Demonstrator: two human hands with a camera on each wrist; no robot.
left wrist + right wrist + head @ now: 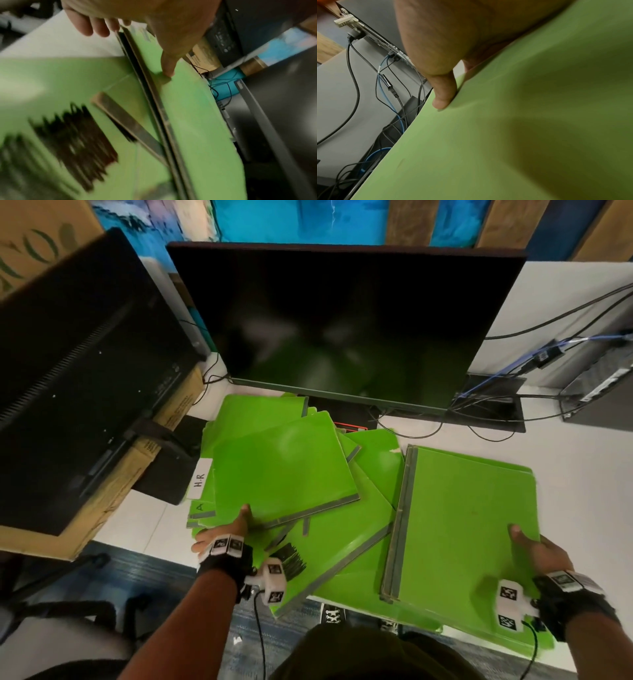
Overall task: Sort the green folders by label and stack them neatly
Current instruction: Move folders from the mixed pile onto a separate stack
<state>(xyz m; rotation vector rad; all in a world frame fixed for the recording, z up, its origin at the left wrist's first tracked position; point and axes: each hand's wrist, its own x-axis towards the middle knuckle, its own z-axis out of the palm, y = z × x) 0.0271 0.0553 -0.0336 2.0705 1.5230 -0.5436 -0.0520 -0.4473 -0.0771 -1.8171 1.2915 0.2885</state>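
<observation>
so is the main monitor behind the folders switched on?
No, the monitor screen is dark in the head view, showing only a dim green reflection of the folders below it.

You face a dark monitor (342, 320) on the white tabletop (582, 460) | second monitor (78, 364) at your left over cardboard boxes (113, 494) | cables (513, 405) right | blue-painted wall (291, 220) behind | striped carpet (144, 573) below.
</observation>
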